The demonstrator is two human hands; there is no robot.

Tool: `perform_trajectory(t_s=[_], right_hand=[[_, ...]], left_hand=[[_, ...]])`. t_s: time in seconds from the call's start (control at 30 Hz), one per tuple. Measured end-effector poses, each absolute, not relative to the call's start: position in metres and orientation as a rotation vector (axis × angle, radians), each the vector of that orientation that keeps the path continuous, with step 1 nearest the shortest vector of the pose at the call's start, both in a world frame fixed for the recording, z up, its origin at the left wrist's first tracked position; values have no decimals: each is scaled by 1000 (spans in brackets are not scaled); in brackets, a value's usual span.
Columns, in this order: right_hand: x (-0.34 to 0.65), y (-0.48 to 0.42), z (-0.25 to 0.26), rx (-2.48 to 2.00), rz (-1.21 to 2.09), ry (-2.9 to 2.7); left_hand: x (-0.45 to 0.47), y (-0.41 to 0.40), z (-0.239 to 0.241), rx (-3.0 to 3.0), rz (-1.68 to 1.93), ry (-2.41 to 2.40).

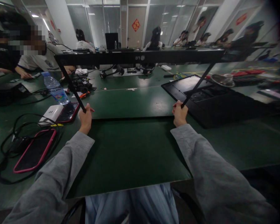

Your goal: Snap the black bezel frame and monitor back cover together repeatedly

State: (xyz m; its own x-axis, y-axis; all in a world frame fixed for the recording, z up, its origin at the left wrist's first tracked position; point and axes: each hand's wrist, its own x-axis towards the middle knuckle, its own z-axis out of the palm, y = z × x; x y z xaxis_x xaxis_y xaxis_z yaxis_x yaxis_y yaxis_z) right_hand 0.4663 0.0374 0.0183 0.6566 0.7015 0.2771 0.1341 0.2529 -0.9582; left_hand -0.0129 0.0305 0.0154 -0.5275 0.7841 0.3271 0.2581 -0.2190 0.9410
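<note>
A thin black monitor bezel [102,58], an open rectangular frame with an upside-down LG logo on its far bar, is held up between my hands above the green table. My left hand [86,119] grips its left side bar, fingers closed round it. On the right bar my right hand [180,114] is closed in the same way. The bezel's near bar runs low between both hands, and its far bar is raised. To the right lies a large black monitor panel [228,105], flat on the table.
Left of me are a tilted-looking water bottle [56,88], a white box-shaped device [51,113], a dark phone [68,112], a pink-edged phone [36,151] and looped black cables [6,146]. Tangled parts [81,87] lie farther back. Several people sit around the table and beyond.
</note>
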Motion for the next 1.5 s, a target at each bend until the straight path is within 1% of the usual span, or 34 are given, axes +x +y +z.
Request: perform_trajectory(t_s=[0.1,0.33,1.5], right_hand=[[466,38,20,-1263,435,-799],[467,40,19,-1257,468,-782],[466,39,21,-1255,515,-734]], left_hand=[[-11,29,18,1251,1815,1645],[-7,27,21,1230,1715,1630],[-9,26,20,1259,1674,1650]])
